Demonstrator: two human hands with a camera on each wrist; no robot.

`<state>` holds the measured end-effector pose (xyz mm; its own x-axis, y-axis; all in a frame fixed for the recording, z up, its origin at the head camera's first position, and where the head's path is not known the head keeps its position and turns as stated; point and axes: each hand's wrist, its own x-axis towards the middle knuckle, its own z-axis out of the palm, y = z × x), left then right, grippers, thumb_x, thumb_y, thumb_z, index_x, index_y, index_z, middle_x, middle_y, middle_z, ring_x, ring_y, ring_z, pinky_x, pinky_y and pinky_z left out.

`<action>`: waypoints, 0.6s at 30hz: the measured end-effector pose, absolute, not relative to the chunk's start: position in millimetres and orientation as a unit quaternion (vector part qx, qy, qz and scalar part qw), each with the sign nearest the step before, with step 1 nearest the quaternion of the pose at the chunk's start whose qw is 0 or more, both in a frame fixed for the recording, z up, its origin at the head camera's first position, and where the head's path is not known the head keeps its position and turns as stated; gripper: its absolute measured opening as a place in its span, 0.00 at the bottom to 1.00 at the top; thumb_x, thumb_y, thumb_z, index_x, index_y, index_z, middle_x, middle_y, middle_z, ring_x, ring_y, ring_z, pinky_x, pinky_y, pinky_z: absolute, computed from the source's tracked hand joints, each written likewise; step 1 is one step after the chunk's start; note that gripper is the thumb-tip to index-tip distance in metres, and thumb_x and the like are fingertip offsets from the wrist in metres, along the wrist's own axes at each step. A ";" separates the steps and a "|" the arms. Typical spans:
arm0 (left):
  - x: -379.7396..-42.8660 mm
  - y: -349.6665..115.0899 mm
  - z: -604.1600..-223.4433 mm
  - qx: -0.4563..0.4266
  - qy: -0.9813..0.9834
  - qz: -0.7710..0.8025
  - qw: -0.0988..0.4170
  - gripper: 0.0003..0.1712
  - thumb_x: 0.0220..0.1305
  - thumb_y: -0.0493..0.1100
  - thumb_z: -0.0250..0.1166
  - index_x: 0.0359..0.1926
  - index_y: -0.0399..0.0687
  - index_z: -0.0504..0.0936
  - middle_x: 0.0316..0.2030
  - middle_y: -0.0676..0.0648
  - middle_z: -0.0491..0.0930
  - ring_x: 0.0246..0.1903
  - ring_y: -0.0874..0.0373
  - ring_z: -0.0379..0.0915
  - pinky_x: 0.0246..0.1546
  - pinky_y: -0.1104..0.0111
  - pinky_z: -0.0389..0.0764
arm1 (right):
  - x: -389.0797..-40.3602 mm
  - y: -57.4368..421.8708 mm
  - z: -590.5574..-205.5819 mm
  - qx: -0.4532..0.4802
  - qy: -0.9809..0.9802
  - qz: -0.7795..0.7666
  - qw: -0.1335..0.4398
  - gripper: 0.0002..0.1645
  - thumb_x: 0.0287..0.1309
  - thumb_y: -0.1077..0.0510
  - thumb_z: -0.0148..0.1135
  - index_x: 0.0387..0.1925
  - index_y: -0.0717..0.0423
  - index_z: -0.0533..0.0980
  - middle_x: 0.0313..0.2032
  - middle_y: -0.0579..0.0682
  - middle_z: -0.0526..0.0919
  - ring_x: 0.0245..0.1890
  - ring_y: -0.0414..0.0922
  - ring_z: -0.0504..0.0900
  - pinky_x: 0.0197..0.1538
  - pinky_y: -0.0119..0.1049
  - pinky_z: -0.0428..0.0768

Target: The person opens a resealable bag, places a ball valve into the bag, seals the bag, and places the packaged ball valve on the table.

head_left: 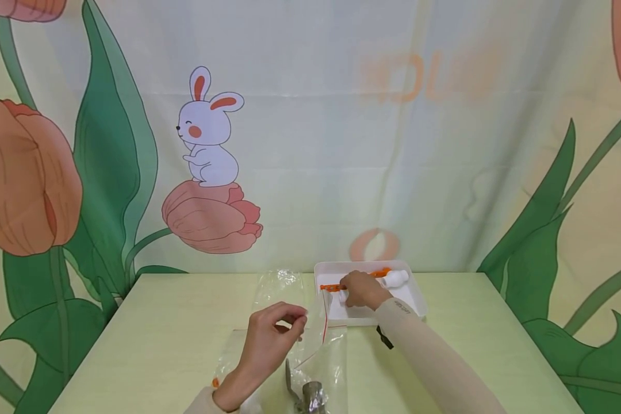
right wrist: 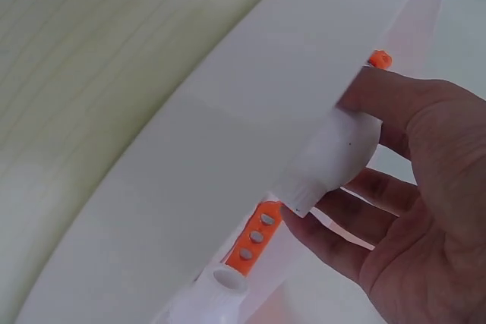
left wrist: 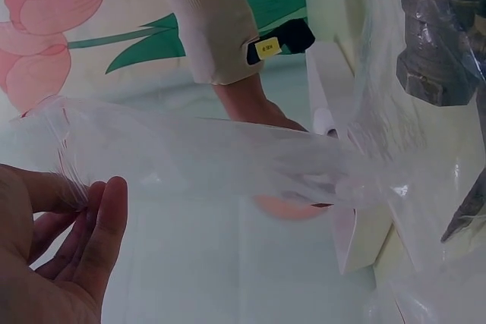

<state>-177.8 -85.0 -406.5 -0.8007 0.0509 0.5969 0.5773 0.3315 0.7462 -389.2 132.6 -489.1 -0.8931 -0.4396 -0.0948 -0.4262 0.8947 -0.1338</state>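
My left hand pinches the edge of a clear zip bag with a red seal line, holding it raised between thumb and fingertips. In the white tray, my right hand grips a rounded white plastic piece with a ribbed end, fingers curled round it. Beside that piece lies an orange strip with holes. A second white piece, with a round opening, is near the strip's end. The tray wall hides part of these in the right wrist view.
Below my left hand, a grey metal fitting with a lever-like part lies in clear plastic. Another clear bag lies left of the tray. A small orange piece is by my left wrist. A printed curtain hangs behind the table.
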 end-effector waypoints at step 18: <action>-194.2 -88.1 -428.3 -0.196 -0.775 -0.552 0.237 0.07 0.57 0.31 0.70 0.34 0.47 0.86 0.28 0.44 0.86 0.22 0.62 0.82 0.22 0.72 0.84 | -380.6 155.9 -466.3 -0.232 0.962 -0.139 -0.032 0.23 0.49 0.55 0.75 0.48 0.55 0.83 0.46 0.50 0.86 0.49 0.51 0.82 0.53 0.46 0.81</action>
